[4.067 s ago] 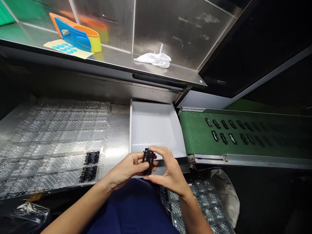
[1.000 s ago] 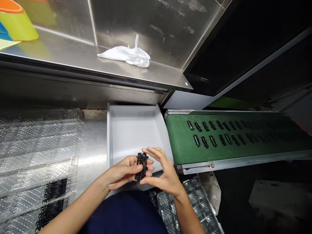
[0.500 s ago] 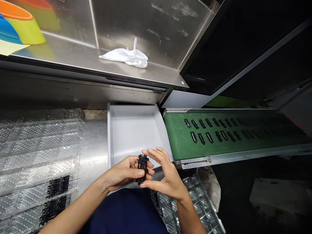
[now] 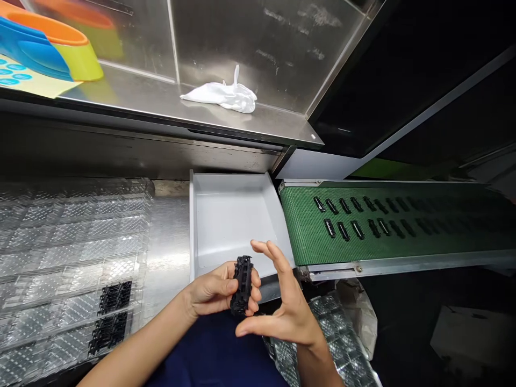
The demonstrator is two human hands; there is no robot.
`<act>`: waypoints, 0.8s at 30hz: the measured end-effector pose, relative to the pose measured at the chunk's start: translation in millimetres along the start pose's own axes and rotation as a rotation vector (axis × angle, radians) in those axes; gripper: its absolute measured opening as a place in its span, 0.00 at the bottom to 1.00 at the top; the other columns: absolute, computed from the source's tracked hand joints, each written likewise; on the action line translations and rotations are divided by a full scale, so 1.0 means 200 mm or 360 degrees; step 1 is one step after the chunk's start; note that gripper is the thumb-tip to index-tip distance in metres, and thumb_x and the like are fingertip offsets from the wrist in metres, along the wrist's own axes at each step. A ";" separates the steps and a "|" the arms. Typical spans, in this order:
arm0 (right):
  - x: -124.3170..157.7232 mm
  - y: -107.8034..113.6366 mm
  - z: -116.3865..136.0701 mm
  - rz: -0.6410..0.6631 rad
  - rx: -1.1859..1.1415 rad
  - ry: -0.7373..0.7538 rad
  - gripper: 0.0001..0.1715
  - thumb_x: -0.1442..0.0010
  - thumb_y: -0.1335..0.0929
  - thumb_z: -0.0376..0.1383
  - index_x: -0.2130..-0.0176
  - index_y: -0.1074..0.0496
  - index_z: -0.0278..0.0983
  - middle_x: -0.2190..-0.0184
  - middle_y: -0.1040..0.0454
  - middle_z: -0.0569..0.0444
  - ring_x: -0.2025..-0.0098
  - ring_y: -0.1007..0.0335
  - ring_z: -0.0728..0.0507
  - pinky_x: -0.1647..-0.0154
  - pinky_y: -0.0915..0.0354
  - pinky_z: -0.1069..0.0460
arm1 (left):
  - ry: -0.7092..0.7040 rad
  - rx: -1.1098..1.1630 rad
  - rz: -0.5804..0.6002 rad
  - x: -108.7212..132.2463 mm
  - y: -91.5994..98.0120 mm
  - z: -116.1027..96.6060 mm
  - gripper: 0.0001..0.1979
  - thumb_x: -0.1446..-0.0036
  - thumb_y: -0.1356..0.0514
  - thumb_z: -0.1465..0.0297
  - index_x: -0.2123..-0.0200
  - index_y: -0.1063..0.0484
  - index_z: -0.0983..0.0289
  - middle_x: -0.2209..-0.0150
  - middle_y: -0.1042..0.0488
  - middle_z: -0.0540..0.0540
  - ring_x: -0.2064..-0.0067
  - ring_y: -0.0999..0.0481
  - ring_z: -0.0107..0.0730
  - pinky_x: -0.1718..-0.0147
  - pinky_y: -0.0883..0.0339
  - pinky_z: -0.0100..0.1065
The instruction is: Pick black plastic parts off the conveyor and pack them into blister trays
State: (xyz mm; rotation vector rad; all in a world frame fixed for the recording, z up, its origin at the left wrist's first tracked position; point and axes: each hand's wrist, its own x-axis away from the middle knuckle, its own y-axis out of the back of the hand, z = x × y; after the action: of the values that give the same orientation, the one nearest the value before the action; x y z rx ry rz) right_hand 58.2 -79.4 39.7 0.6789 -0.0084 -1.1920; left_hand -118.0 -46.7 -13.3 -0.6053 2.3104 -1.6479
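Note:
A small, elongated black plastic part (image 4: 242,285) with slots and little projections stands nearly upright in my left hand (image 4: 220,288). The thumb presses on its near side and the fingers wrap behind it. Just to the right is my right hand (image 4: 284,301), its thumb and fingers spread wide apart with nothing between them. Below and behind the hands lies the front of a light grey tray (image 4: 226,215). On the left, clear plastic blister trays (image 4: 76,242) hold rows of similar black parts (image 4: 108,330) in their near right pockets.
A green conveyor belt (image 4: 306,247) at right carries two rows of black parts (image 4: 357,229). On the steel shelf (image 4: 153,105) lie a crumpled white glove-like item (image 4: 221,97) and a coloured ring-shaped object (image 4: 86,62). More clear trays (image 4: 342,333) lie low on the right.
My right hand's fingers have come away from the black part and opened wider. The part has turned in my left hand, showing a broader face. The whole view has shifted slightly.

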 end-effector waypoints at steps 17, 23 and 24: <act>-0.32 0.58 -0.66 -0.0797 0.0681 -0.0801 0.18 0.34 0.34 0.42 0.50 0.29 0.33 0.49 0.28 0.44 0.50 0.30 0.40 0.47 0.33 0.42 | -0.0157 -0.0034 -0.0480 -0.04 0.02 -0.06 0.16 0.53 0.27 0.69 0.59 0.20 0.64 0.64 0.18 0.55 0.64 0.19 0.31 0.62 0.24 0.29; -0.36 0.81 -0.85 -0.0975 0.0604 -0.0970 0.14 0.34 0.33 0.39 0.51 0.30 0.35 0.52 0.29 0.49 0.54 0.28 0.43 0.54 0.29 0.45 | -0.0275 -0.0166 -0.0622 -0.04 0.03 -0.10 0.18 0.55 0.26 0.67 0.60 0.20 0.64 0.60 0.19 0.56 0.62 0.20 0.34 0.62 0.26 0.30; -0.36 0.78 -0.82 -0.0961 0.0547 -0.0962 0.13 0.33 0.33 0.39 0.52 0.30 0.34 0.53 0.28 0.49 0.56 0.28 0.44 0.55 0.29 0.46 | -0.0328 -0.0219 -0.0658 -0.03 0.03 -0.10 0.18 0.55 0.26 0.67 0.60 0.20 0.64 0.60 0.19 0.57 0.61 0.20 0.34 0.61 0.27 0.31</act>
State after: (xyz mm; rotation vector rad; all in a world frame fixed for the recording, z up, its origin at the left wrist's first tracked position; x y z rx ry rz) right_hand 220.5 91.5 8.7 0.6096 -0.5591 -1.9749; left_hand -121.7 -25.0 -12.7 -1.2922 2.2646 -1.4979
